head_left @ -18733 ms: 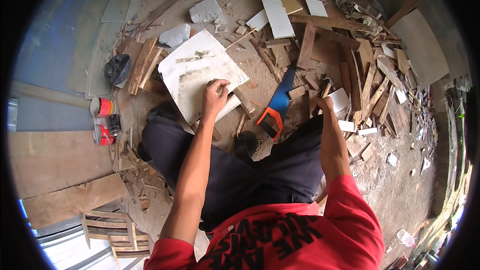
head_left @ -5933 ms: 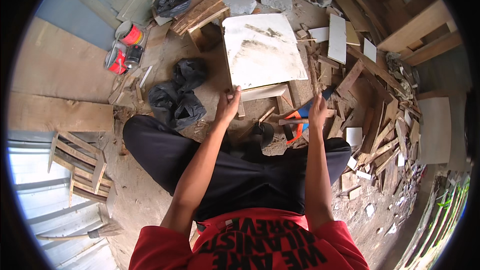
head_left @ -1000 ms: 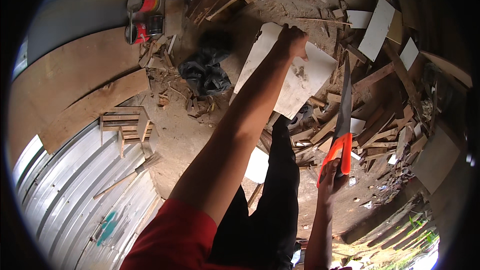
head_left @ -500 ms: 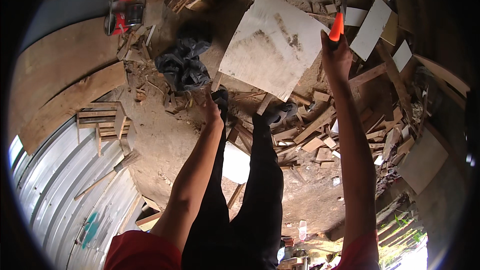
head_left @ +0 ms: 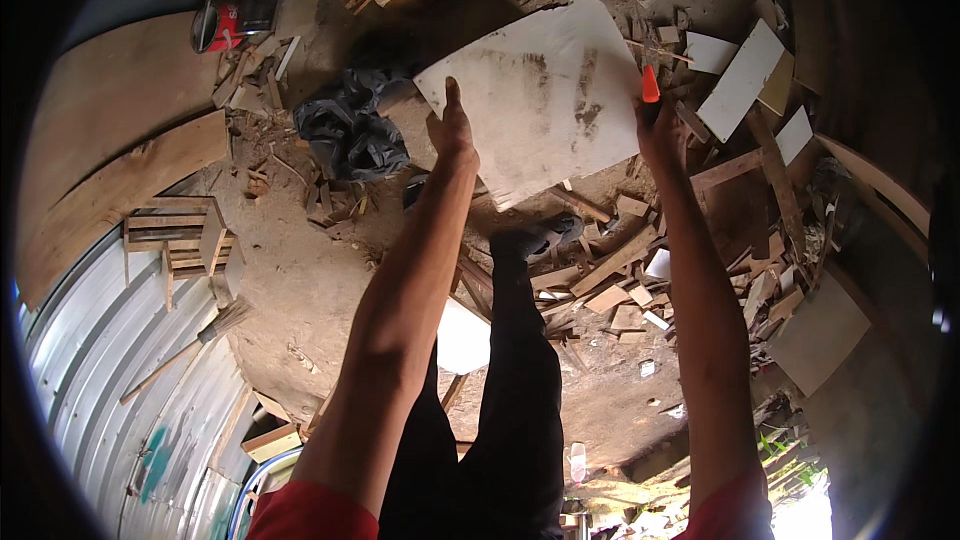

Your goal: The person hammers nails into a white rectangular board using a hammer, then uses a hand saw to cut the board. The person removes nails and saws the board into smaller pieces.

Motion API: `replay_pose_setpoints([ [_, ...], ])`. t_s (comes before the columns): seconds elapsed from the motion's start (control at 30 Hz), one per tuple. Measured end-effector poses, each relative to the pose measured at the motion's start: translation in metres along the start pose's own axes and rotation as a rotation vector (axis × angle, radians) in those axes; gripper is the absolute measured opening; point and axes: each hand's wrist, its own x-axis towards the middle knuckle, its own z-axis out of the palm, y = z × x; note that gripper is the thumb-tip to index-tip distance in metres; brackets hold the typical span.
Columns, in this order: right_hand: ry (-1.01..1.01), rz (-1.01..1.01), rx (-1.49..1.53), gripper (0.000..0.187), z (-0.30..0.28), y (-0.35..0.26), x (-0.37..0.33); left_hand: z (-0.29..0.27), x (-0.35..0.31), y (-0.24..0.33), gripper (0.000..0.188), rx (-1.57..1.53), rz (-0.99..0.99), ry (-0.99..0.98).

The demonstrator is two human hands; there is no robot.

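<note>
While my left hand (head_left: 454,132) pinches a white board (head_left: 540,95), long axis rising rightward, my closed right hand (head_left: 662,130) grips an orange-handled saw (head_left: 650,85).

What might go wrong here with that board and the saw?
The white board might slip: the right hand at its edge holds an orange-handled saw. That saw's blade is hidden, so it might catch something unseen. Wood offcuts near one foot could cause a stumble.
</note>
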Motion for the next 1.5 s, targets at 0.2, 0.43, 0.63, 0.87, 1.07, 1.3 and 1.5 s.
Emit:
replay_pose_setpoints([
  [0.2, -0.08, 0.292, 0.171, 0.034, 0.006, -0.057, -0.106, -0.002, 0.016, 0.11, 0.076, 0.93, 0.325, -0.26],
  [0.43, 0.048, 0.577, 0.18, 0.026, -0.062, -0.15, -0.107, 0.072, -0.047, 0.077, 0.075, 1.3, 1.468, -0.351],
  [0.63, -0.055, 0.642, 0.51, 0.022, -0.13, -0.209, -0.114, 0.149, -0.013, 0.026, 0.053, 1.413, 1.528, -0.27],
  [0.87, -0.082, 0.553, 0.483, 0.023, -0.139, -0.238, -0.13, 0.158, -0.005, 0.016, 0.047, 1.489, 1.539, -0.271],
  [1.07, -0.083, 0.67, 0.482, 0.021, -0.168, -0.246, -0.109, 0.159, -0.009, 0.02, 0.048, 1.584, 1.481, -0.264],
  [1.3, -0.219, 0.617, 0.45, 0.024, -0.2, -0.232, -0.09, 0.164, -0.014, 0.025, 0.05, 1.619, 1.387, -0.274],
  [1.5, -0.266, 0.708, 0.414, 0.025, -0.202, -0.224, -0.052, 0.163, -0.015, 0.023, 0.054, 1.648, 1.349, -0.254],
])
